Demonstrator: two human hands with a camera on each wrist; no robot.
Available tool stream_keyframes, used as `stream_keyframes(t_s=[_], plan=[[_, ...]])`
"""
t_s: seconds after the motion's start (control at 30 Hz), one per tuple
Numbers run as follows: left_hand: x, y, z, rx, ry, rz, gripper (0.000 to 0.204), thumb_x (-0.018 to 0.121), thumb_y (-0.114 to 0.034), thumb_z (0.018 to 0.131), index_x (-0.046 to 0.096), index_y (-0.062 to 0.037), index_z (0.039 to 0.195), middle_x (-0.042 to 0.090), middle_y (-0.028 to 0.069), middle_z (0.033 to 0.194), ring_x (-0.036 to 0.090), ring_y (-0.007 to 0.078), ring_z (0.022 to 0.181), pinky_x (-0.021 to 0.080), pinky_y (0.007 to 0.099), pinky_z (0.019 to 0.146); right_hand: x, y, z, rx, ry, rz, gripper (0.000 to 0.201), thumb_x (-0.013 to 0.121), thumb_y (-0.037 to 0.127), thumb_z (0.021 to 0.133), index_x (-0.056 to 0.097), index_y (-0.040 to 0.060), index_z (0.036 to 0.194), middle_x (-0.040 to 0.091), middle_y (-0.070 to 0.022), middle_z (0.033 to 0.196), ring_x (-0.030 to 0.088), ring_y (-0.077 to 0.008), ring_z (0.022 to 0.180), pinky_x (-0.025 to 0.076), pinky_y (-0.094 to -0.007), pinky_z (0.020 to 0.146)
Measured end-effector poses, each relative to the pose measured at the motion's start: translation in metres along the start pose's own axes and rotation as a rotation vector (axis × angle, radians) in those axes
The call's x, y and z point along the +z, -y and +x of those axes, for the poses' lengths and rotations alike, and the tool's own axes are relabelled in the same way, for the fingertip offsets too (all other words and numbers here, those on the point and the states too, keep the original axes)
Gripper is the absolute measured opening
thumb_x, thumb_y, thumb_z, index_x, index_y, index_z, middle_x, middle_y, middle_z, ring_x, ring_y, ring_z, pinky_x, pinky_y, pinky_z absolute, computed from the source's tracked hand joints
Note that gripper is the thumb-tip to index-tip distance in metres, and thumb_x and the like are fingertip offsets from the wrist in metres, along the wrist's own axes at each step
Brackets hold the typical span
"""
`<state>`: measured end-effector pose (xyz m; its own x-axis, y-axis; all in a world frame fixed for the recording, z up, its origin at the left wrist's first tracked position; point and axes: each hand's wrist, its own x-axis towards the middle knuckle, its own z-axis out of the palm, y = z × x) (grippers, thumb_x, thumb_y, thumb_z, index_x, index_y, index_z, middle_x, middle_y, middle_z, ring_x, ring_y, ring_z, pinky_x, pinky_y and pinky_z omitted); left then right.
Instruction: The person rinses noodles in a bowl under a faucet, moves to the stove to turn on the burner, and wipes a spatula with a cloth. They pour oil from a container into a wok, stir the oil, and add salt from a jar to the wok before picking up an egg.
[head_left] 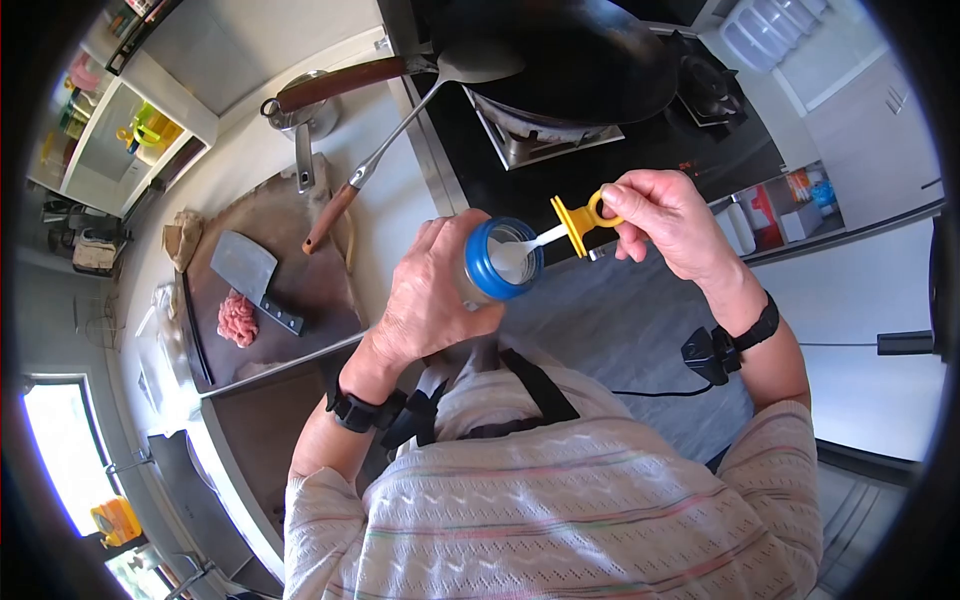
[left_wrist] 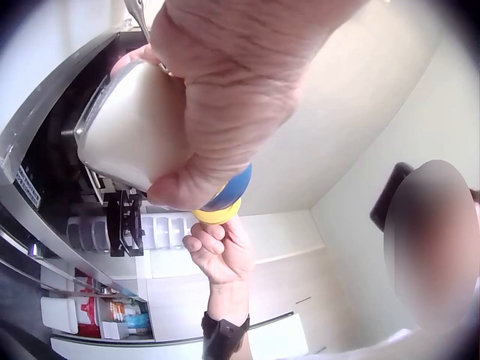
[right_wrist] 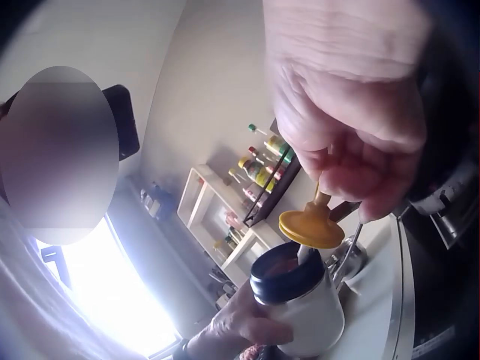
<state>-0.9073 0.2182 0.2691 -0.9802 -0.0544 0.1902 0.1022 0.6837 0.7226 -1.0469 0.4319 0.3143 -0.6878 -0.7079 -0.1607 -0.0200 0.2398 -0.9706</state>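
My left hand [head_left: 425, 290] grips a clear jar [left_wrist: 131, 127] with a blue collar [head_left: 484, 262] round its mouth. White powdery or granular stuff [head_left: 511, 262] shows inside, and the jar tilts toward the right hand. Between thumb and fingers, my right hand [head_left: 668, 222] pinches the ring handle of a yellow lid [head_left: 573, 228]. From the lid's underside a white spoon [head_left: 549, 236] reaches into the jar's mouth; its tip is hidden among the white contents. In the right wrist view, the yellow lid [right_wrist: 311, 226] hangs just above the dark-looking collar [right_wrist: 289, 281].
Left on the counter lies a chopping board [head_left: 325, 310] with a cleaver [head_left: 245, 265] and raw meat [head_left: 237, 320]. A spatula [head_left: 400, 130] leans from the wok [head_left: 580, 70] across the counter. Beside the wok handle stands a small pot [head_left: 320, 118]. Another burner [head_left: 708, 88] is at right.
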Motion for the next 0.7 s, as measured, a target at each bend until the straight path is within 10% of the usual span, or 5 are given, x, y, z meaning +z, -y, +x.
stream_keyframes(t_s=[0.5,0.7], plan=[[0.003,0.000,0.038,0.032,-0.090,-0.074,0.068,0.070,-0.016,0.054,0.045,-0.0024,0.115,0.055,0.0164,0.099,0.052,0.0344,0.098,0.043,0.0394,0.087,-0.071,0.013,0.043,0.068,-0.165,0.516,0.025,0.055,0.023,0.089,0.056,-0.0014,0.096,0.052,-0.0007,0.058,0.051,-0.0086,0.046,0.052,-0.0310,0.052],[0.000,0.004,0.032,0.020,-0.085,-0.080,0.068,0.071,-0.017,0.054,0.045,-0.0024,0.115,0.055,0.0163,0.101,0.052,0.0341,0.099,0.043,0.0391,0.087,-0.128,0.027,0.114,-0.009,-0.439,0.210,0.022,0.059,0.026,0.086,0.056,0.0045,0.083,0.050,0.0019,0.060,0.047,-0.0071,0.047,0.048,-0.0269,0.053]])
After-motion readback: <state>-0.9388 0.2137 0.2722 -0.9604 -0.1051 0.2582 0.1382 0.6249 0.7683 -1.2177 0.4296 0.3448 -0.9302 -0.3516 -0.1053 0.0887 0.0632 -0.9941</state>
